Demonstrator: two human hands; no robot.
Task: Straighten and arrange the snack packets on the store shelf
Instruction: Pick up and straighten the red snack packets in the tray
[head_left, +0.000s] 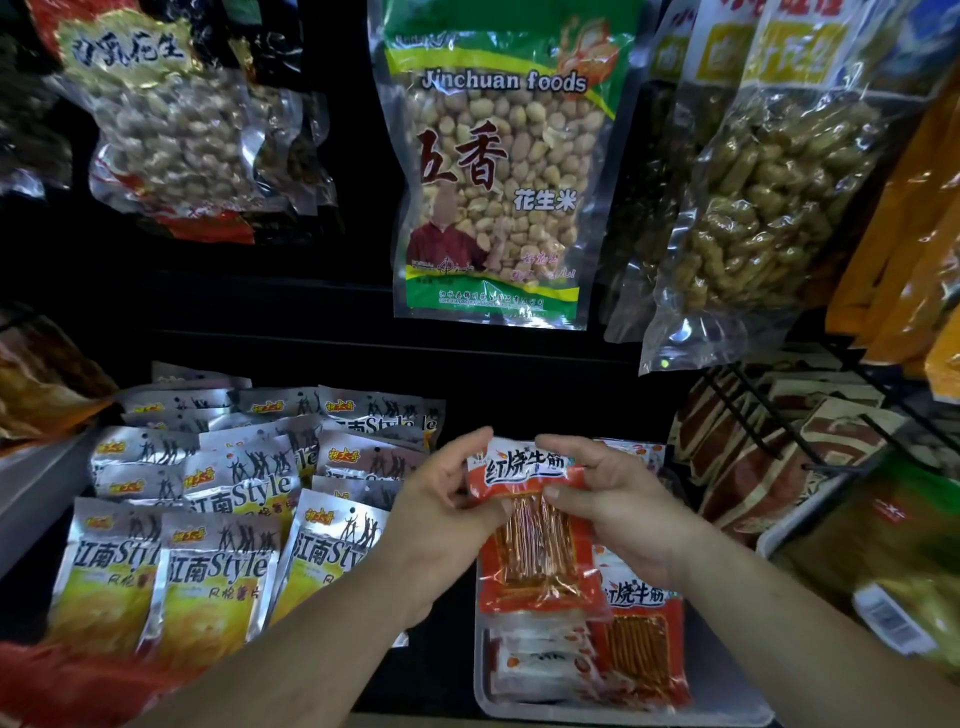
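A red snack packet (535, 525) with white Chinese lettering and a clear window of orange sticks is held up above the shelf tray. My left hand (441, 514) grips its left edge near the top. My right hand (613, 509) grips its right edge, thumb across the front. Below it, more red packets (639, 639) of the same kind lie loosely in a grey tray (727, 691), some face down and white. To the left, several silver and yellow "Style" packets (208, 561) lie overlapped in rows.
Big peanut bags hang above: a green one (498, 171) in the middle, a red-topped one (166, 114) on the left, a clear one (763, 197) on the right. A black wire rack (769, 431) with brown packets stands right. Green packs (893, 561) lie beside it.
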